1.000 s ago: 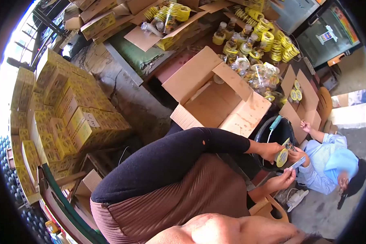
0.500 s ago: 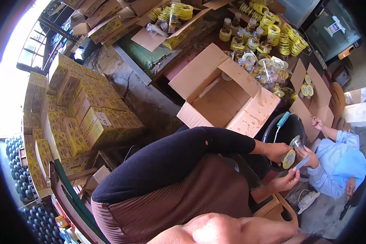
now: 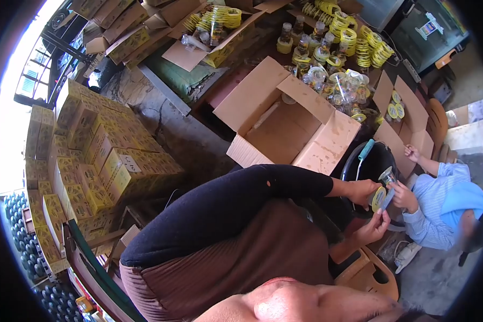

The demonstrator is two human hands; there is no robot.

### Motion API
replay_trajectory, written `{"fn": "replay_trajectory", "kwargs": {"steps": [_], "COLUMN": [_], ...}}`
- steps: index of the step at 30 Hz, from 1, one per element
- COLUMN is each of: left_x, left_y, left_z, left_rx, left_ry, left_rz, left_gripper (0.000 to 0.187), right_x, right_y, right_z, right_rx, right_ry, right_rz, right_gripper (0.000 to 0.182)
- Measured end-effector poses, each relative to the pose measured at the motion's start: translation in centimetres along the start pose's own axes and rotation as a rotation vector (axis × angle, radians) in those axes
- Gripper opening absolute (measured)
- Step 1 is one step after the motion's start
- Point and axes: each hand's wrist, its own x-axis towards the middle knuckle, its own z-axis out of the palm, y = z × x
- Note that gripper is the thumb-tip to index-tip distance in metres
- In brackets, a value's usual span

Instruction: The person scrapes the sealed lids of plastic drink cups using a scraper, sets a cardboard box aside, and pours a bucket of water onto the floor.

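Note:
My left hand point(image 3: 364, 192), at the end of a black sleeve, grips a round container with a yellow label point(image 3: 378, 198). Just below it, my right hand point(image 3: 374, 228) pinches a pale bluish strip point(image 3: 389, 199) close to the label's edge. Another person's hand point(image 3: 405, 197) in a blue striped sleeve holds a clear plastic container point(image 3: 387, 175) right beside mine. Behind my hands stands a black bucket point(image 3: 351, 167) with a turquoise handle grip point(image 3: 366, 149).
An open cardboard box point(image 3: 327, 147) lies beyond my left arm. Clear containers point(image 3: 341, 88) and stacked yellow rings point(image 3: 349, 40) cover the table behind it. Another open box point(image 3: 413, 126) holds yellow-labelled containers. Yellow cartons point(image 3: 139, 172) are piled at left; an orange-brown plastic chair point(image 3: 367, 273) sits below.
My right hand has moved up, bringing the strip nearer the yellow label. The other person's clear container has shifted slightly upward. The whole view has shifted a little.

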Motion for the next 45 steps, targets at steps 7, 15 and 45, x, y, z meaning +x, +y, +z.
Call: {"fn": "replay_trajectory", "kwargs": {"steps": [7,15,45], "left_x": [0.0,0.0,0.1], "left_y": [0.0,0.0,0.9], "left_z": [0.1,0.2,-1.4], "left_rx": [-0.004,-0.057,-0.014], "left_ry": [0.028,0.032,-0.080], "left_rz": [0.028,0.034,0.113], "left_gripper": [0.066,0.072,0.057], "right_x": [-0.6,-0.8,-1.0], "right_y": [0.4,0.6,-3.9], "right_z": [-1.0,-1.9,-1.8], "right_rx": [-0.060,-0.127,-0.472], "right_ry": [-0.108,-0.110,0.094], "right_rz": [-0.092,-0.106,-0.113], "right_gripper": [0.011,0.010,0.017]}}
